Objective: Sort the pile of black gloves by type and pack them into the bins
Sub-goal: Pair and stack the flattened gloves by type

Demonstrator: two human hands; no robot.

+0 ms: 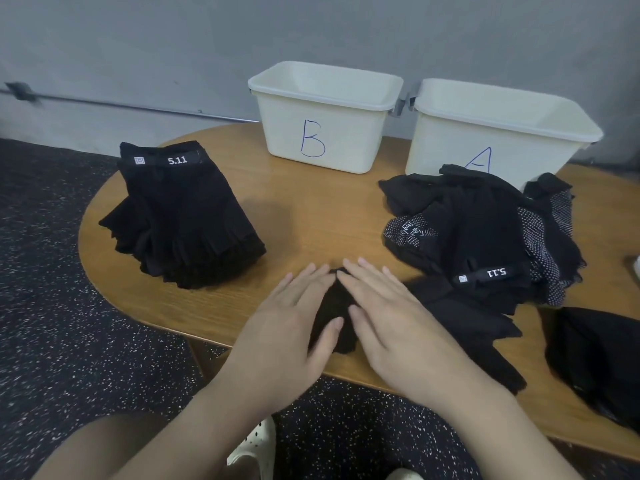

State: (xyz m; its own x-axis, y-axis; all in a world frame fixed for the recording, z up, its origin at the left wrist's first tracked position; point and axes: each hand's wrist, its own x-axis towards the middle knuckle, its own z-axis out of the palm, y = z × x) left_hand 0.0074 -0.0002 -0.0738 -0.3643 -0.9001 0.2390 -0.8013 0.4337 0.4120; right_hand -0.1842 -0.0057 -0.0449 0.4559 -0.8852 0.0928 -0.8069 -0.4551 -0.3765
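Observation:
A black glove [333, 308] lies flat near the table's front edge. My left hand [289, 327] and my right hand [391, 317] press on it from either side, palms down, fingers spread. At the left stands a neat stack of black fingerless gloves [180, 220] with a "5.11" strap on top. A loose pile of black gloves [485, 230], some with white dots, lies at the right in front of bin A [502, 133]. Bin B [322, 112] stands at the back centre. Both bins look empty from here.
The wooden table [311, 209] is oval, with its front edge just below my hands. More black gloves [595, 355] lie at the right edge. Below is dark speckled floor [52, 306]; a grey wall stands behind the bins.

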